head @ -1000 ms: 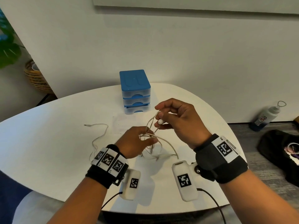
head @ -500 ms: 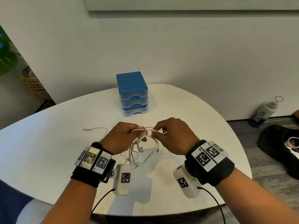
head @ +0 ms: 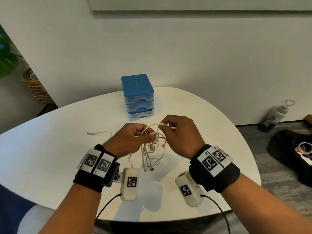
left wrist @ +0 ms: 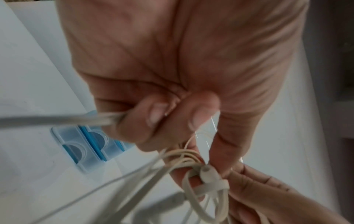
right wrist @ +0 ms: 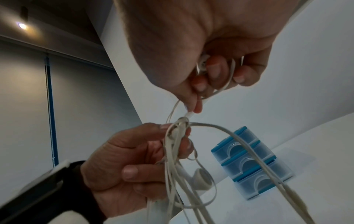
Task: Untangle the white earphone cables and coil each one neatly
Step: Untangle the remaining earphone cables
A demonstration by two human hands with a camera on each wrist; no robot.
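Note:
A tangle of white earphone cables (head: 152,146) hangs above the white table (head: 50,157), held between both hands. My left hand (head: 135,137) grips the knotted bundle (left wrist: 193,160) with curled fingers. My right hand (head: 170,127) pinches one strand (right wrist: 189,113) just above the knot and keeps an earbud (right wrist: 203,62) tucked in its curled fingers. Another earbud (right wrist: 201,178) dangles below the left hand. Loose loops hang down to an earbud (head: 152,169) near the tabletop. A cable end with a jack plug (head: 99,133) lies on the table to the left.
A blue three-drawer mini organiser (head: 138,97) stands at the back of the table, just behind the hands. On the floor to the right are a bottle (head: 273,117) and a black bag (head: 290,149). A wicker basket (head: 35,88) sits at the far left.
Both hands rose slightly with the tangle. The right hand, which met the left at the knot half a second ago, has drawn a strand up and to the right.

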